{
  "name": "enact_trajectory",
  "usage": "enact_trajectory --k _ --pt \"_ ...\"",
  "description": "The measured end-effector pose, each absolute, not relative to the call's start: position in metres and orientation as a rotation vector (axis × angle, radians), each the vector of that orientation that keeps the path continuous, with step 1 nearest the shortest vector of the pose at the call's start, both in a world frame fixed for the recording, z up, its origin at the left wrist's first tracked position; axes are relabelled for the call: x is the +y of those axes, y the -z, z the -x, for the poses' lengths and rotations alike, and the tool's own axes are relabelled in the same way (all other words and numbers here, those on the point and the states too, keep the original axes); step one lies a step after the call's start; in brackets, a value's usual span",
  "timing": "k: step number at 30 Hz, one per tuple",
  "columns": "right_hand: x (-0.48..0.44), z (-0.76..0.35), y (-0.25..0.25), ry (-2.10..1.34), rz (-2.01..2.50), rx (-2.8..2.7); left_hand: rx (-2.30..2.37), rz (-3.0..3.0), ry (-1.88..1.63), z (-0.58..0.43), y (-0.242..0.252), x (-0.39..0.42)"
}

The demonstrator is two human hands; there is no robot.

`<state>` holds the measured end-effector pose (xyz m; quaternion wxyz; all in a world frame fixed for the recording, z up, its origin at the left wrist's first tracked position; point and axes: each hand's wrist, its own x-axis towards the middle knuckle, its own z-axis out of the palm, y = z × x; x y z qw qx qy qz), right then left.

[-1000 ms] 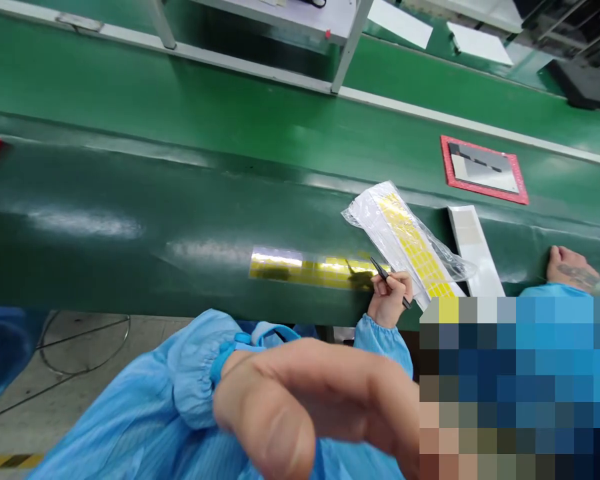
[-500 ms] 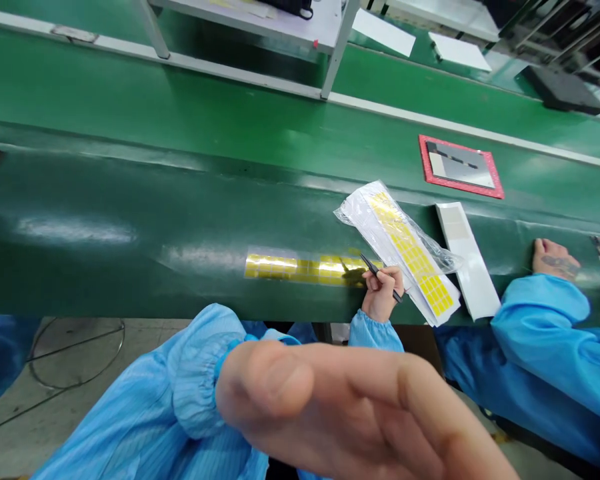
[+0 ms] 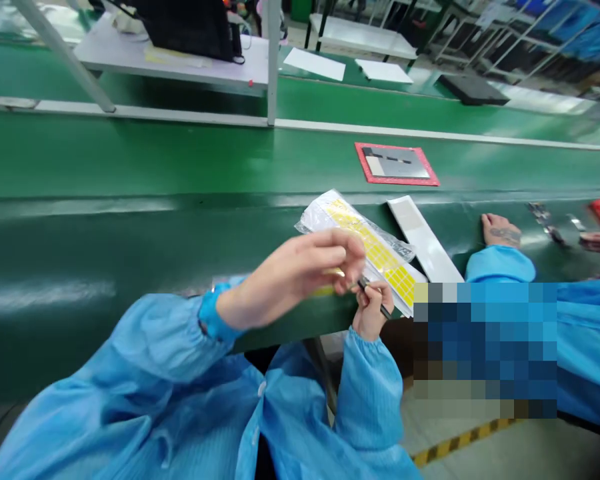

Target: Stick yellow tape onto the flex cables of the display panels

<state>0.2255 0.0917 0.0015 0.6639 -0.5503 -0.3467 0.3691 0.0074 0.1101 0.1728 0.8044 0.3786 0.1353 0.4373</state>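
One black tool [image 3: 385, 311] is pinched in the right grip [image 3: 371, 311] — the left grip [image 3: 297, 270], I cannot tell.

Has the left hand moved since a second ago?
Yes, forward: the left hand appeared below the front edge of the green workbench; now it appears above that edge.

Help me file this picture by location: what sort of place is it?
Probably a factory workshop, perhaps for electronics assembly: there is a long green workbench, a flat panel on a red pad, and sheets of yellow stickers beside people in blue work coats.
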Motion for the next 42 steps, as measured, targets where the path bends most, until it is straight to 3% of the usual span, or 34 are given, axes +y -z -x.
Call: enact_trajectory --k 3,7,15,30,37,42 --pt "0.08 -0.237 0.004 -0.678 1.276 -0.687 0.681 -1.329 -0.925 -0.026 -0.146 0.18" --pt "0.071 -0.241 0.015 -0.591 1.346 -0.716 1.243 -2.203 -0.575 -0.064 -0.108 0.281" --pt "0.063 -0.244 0.03 -0.475 1.428 -0.751 1.471 -2.63 -0.374 -0.149 -0.048 0.405" --pt "0.062 -0.252 0.033 -0.48 1.502 -0.723 1.14 -3.059 -0.555 -0.149 -0.013 0.462" --pt "0.065 -0.253 0.033 -0.488 1.489 -0.749 1.423 -3.019 -0.548 -0.03 -0.017 0.473" --pt "0.069 -0.251 0.031 -0.466 1.457 -0.763 1.69 -2.947 -0.519 0.08 -0.019 0.44"
